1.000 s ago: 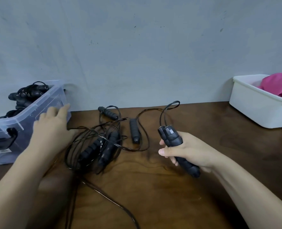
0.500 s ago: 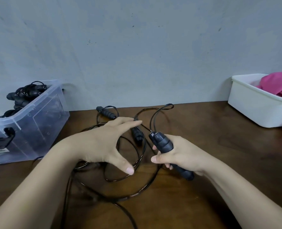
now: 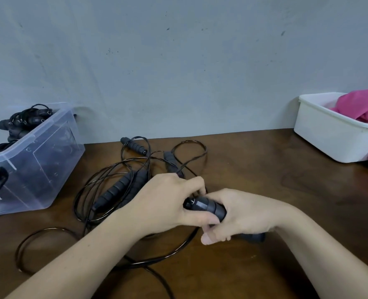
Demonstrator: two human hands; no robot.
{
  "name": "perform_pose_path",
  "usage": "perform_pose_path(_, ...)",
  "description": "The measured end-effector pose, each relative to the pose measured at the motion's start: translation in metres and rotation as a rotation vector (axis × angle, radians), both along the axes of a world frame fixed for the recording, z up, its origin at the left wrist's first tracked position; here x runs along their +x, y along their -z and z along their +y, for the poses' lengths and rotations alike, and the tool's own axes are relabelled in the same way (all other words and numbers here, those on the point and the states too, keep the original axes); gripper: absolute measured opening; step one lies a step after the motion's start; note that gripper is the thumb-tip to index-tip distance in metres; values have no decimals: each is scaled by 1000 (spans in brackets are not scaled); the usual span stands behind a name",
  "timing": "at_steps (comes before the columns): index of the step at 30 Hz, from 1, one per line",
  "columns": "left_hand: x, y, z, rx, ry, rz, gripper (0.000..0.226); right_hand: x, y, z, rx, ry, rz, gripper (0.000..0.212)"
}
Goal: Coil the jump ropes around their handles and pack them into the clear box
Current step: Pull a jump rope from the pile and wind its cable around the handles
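Near the middle of the tabletop [image 3: 269, 169], the right hand [image 3: 243, 214] grips a black jump rope handle [image 3: 206, 207], fingers wrapped tight around it. The left hand [image 3: 165, 201] meets it, fingers curled over the handle's cap end. Behind them lies a tangle of loose jump ropes [image 3: 118, 188]. The clear box [image 3: 49, 158] sits at the left edge, holding coiled ropes [image 3: 21, 124]. A white tub [image 3: 325, 134] with pink cloth [image 3: 364, 106] stands at the far right corner.

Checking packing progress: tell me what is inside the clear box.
Coiled black jump ropes stick up above the rim of the clear box. Its cloudy wall hides how many lie lower.
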State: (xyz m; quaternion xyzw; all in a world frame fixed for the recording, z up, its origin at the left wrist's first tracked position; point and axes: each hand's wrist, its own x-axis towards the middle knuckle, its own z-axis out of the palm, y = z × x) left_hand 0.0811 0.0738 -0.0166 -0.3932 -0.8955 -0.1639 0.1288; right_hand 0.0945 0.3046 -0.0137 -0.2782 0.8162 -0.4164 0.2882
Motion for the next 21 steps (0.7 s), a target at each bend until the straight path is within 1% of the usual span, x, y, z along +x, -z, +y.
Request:
perform_pose_path(2,4,3,-3,100,3,-60,45,0,3,-3,-27,7,-24,32)
perform_pose_path(5,5,2,-7,196,-12,-96,35,1,4,-4,-65,66,-10,29)
perform_pose_path(7,3,4,-14,251,-42,-77,35,1,3,-4,-60,100,-1,32)
perform_pose_path(9,-1,6,-24,347,-92,-69,38,1,1,-3,-74,136,17,40)
perform_pose_path(12,-5,10,-38,459,-151,-94,33,4,-2,-8,-167,206,28,46)
perform_pose_path(15,-5,14,-50,514,-128,-99,44,7,-5,-11,-205,240,128,46)
perform_pose_path(18,-8,16,-58,627,-184,-113,50,7,-5,-11,-280,207,75,49)
perform_pose_path(19,-6,14,-55,685,-196,-163,54,7,-4,-13,-296,190,48,49)
perform_pose_path(21,-6,14,-51,859,-170,-325,59,10,-4,-19,-334,158,17,50)
